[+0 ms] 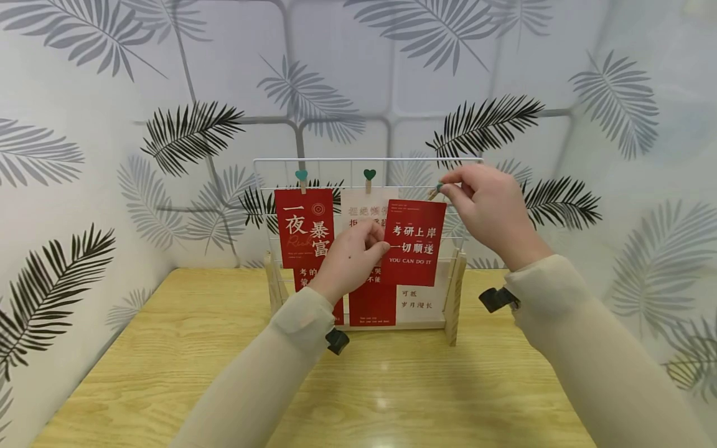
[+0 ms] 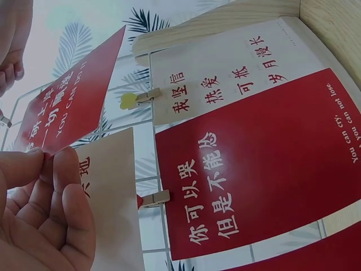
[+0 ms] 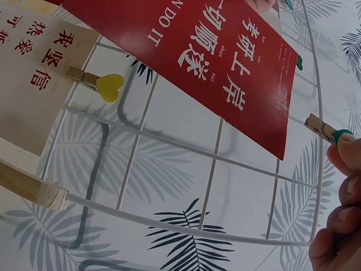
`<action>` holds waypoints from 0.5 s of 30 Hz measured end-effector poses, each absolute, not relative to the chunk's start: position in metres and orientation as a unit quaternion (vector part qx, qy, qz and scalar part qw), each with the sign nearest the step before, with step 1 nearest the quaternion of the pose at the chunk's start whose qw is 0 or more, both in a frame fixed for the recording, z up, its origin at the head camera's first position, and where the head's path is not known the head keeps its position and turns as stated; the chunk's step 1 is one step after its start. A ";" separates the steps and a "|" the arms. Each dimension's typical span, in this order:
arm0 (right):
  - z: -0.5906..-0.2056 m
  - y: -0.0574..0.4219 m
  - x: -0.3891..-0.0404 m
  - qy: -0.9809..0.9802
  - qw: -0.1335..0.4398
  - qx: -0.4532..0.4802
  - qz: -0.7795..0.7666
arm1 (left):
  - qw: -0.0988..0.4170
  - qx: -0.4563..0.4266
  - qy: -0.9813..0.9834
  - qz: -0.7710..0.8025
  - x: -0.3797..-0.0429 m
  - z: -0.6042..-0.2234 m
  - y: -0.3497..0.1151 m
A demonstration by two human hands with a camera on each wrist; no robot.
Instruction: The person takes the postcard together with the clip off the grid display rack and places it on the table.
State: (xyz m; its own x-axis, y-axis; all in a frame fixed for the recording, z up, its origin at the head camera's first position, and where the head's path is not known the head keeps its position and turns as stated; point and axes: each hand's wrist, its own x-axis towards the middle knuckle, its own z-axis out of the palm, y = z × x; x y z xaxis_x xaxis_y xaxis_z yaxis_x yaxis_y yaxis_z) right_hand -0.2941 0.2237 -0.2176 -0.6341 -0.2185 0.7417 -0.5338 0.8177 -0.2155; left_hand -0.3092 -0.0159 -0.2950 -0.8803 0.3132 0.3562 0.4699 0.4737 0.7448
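Observation:
My left hand (image 1: 350,256) pinches the left edge of a red card (image 1: 414,274) printed "YOU CAN DO IT", between thumb and fingertips. The card is upright in front of the right part of a white wire grid (image 3: 169,145). Up near the card's top right corner, my right hand (image 1: 495,208) pinches a small wooden clothespin (image 3: 319,127) by its green heart end. In the right wrist view the clothespin's tip is apart from the card, close to the grid's top wire.
Clothespins with hearts hold other cards on the grid, including a red card (image 1: 302,218) at upper left, a red card (image 2: 259,164) lower down and a cream card (image 2: 225,73). Wooden feet (image 1: 456,298) support the grid on a wood-grain table (image 1: 392,386), before a leaf-patterned wall (image 1: 347,62).

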 end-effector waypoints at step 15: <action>-0.229 0.232 -0.290 -0.888 0.338 0.185 0.252 | 0.074 -0.224 -0.849 -0.473 -0.301 -0.303 -0.020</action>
State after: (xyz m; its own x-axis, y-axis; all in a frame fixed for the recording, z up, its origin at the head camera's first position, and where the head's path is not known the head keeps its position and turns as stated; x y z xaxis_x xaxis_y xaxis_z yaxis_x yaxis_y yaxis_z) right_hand -0.2901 0.2323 -0.2288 -0.7035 -0.1581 0.6929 -0.4982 0.8050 -0.3222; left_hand -0.3007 -0.0201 -0.3026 -0.8887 0.3099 0.3381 0.4506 0.4528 0.7694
